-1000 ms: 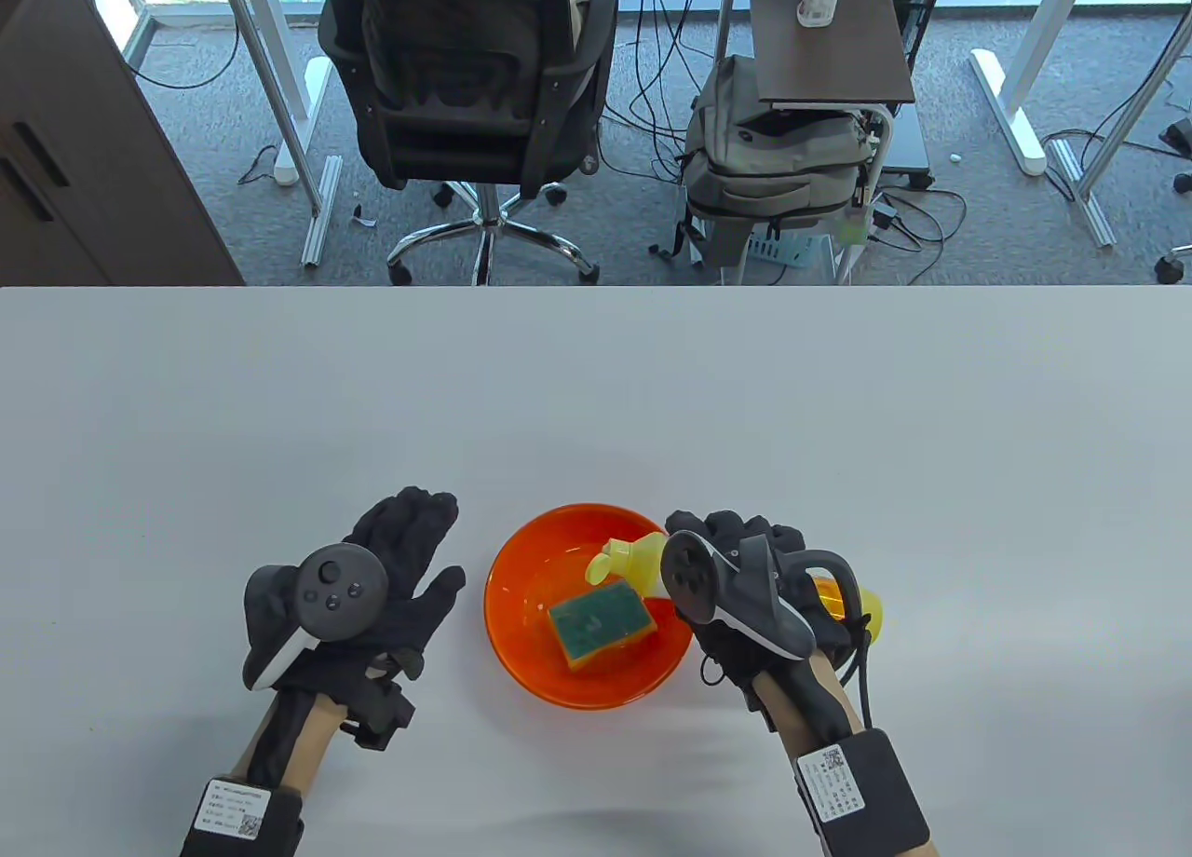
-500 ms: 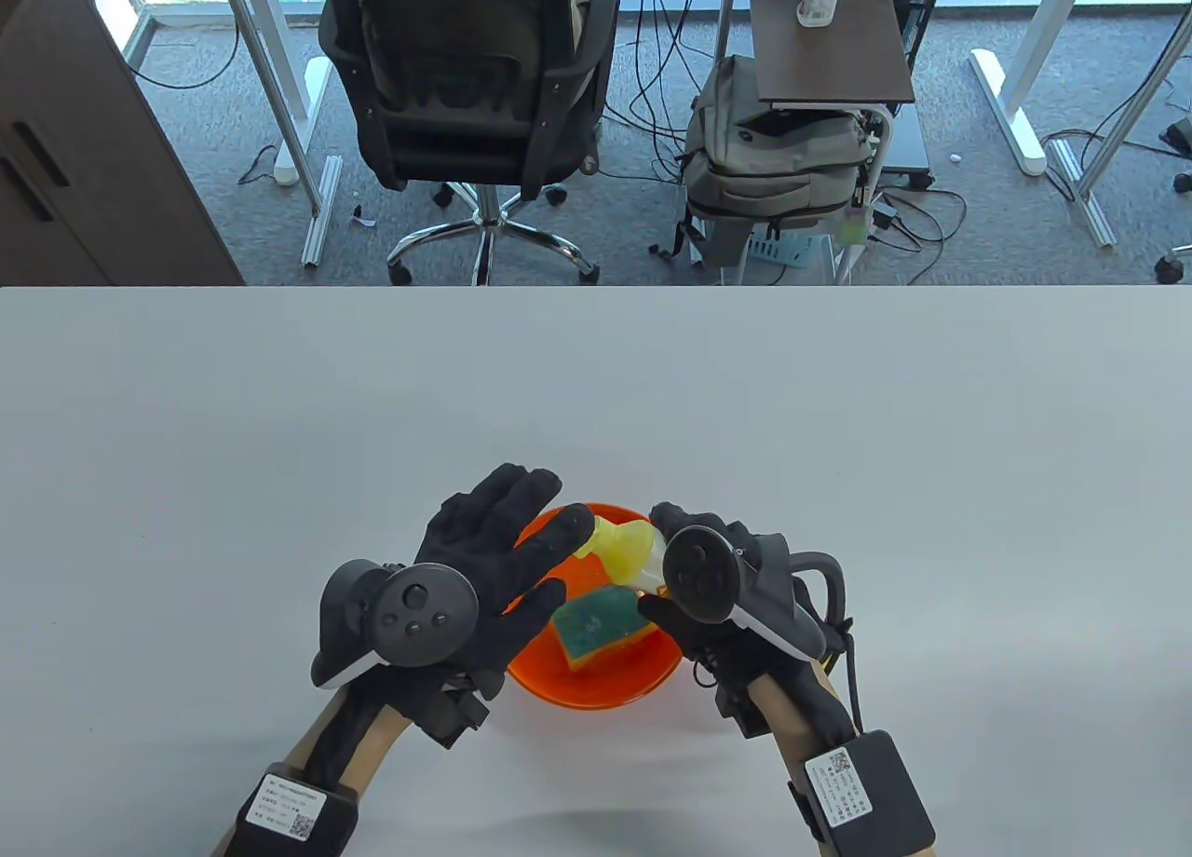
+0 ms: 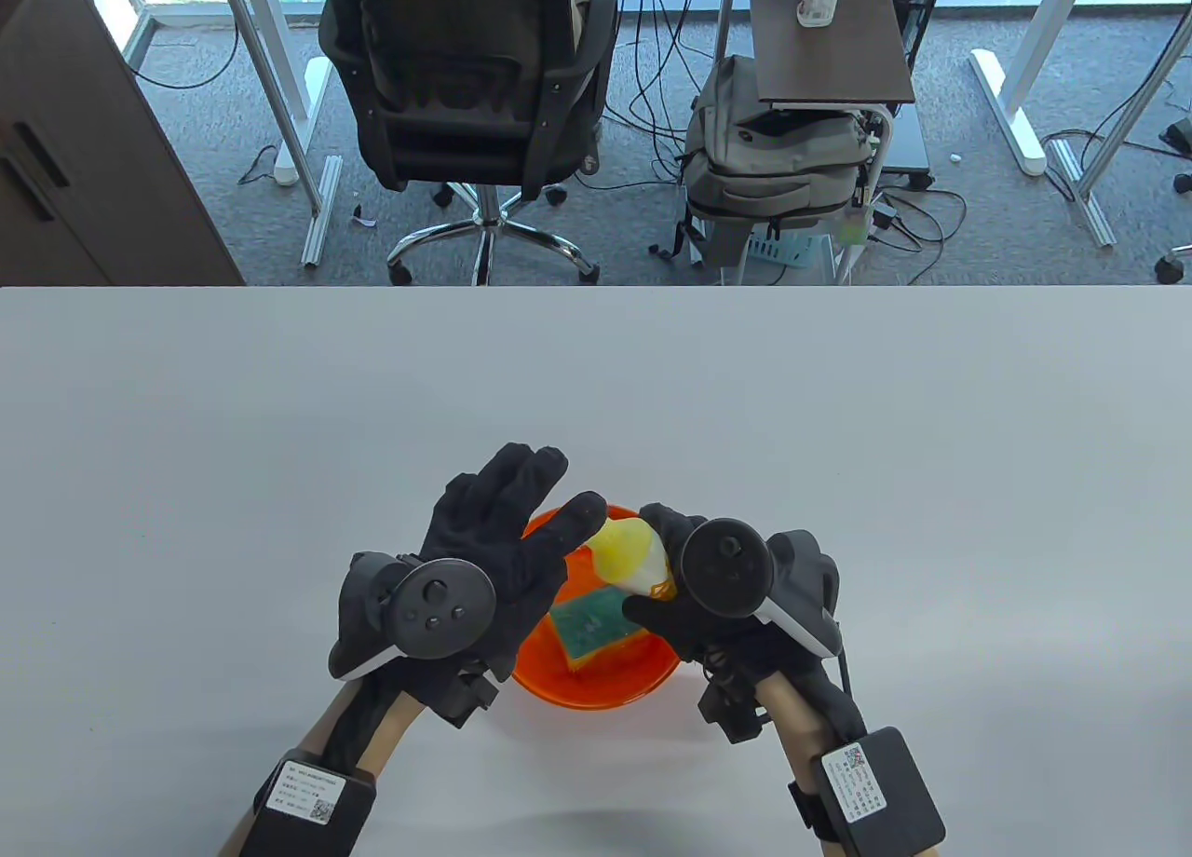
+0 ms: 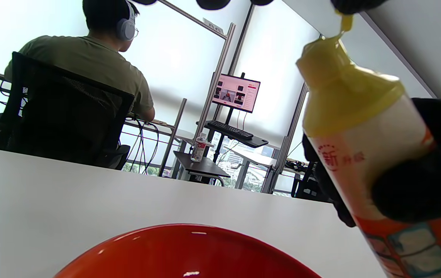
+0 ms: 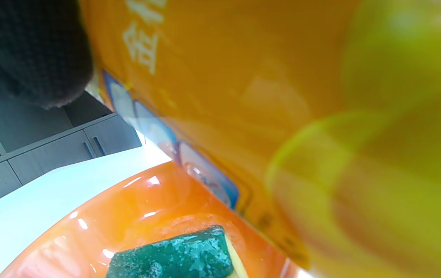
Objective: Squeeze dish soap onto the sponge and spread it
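An orange bowl (image 3: 596, 694) sits near the table's front and holds a green-topped sponge (image 3: 589, 622). My right hand (image 3: 663, 573) grips a dish soap bottle (image 3: 626, 545) with a yellow cap, held upright and tilted left over the bowl. My left hand (image 3: 549, 498) has its fingers spread over the bowl's left rim, and its thumb touches the cap. In the left wrist view a fingertip (image 4: 355, 4) rests on the cap tip of the bottle (image 4: 359, 139). The right wrist view shows the bottle (image 5: 243, 88) close up above the sponge (image 5: 174, 256).
The white table (image 3: 838, 428) spreads around the bowl. Beyond its far edge stand an office chair (image 3: 466, 84), a grey backpack (image 3: 773, 158) and a small side table (image 3: 829, 37).
My left hand moved right from the table to the bowl and reached the bottle's cap. My right hand turned the bottle from lying tipped over the bowl to more upright and shifted left.
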`<action>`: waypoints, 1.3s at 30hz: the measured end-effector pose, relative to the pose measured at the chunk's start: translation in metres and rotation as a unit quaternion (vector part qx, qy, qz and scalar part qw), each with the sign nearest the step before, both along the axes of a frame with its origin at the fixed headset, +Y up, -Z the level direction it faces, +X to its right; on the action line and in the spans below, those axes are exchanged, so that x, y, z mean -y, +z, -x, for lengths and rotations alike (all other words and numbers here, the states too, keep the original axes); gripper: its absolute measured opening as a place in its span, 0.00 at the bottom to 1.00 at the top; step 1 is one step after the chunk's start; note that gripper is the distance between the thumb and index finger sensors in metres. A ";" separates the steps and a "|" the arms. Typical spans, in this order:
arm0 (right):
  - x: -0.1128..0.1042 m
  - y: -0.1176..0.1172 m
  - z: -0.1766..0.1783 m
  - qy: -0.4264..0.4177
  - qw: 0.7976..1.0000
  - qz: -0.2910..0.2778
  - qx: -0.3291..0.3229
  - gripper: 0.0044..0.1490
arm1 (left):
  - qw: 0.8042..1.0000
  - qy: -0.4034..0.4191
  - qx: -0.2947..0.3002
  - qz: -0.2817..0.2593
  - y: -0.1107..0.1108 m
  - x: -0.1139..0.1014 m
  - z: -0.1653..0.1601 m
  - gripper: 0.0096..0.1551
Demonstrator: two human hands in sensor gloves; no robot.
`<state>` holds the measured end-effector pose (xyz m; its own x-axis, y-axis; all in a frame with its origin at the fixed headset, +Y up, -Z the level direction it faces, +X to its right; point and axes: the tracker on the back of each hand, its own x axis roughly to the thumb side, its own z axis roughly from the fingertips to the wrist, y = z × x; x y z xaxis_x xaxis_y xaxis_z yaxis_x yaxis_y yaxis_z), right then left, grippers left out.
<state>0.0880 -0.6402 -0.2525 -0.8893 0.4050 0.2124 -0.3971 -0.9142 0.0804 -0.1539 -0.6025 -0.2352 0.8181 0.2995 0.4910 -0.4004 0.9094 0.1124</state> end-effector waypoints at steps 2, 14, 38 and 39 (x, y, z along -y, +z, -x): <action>0.000 0.000 0.000 -0.010 1.000 0.003 -0.004 0.55 | 1.000 -0.008 -0.011 -0.005 0.000 0.001 0.001 0.35; -0.001 0.000 0.002 -0.098 0.994 0.043 -0.036 0.55 | 0.996 0.042 0.034 0.076 -0.006 0.008 0.005 0.38; -0.007 -0.005 -0.023 -0.080 0.995 -0.028 0.049 0.52 | 0.981 0.119 0.021 0.153 -0.018 0.038 0.030 0.42; -0.008 -0.007 -0.028 -0.085 0.994 -0.034 0.065 0.51 | 0.982 0.109 0.013 0.154 -0.018 0.040 0.035 0.42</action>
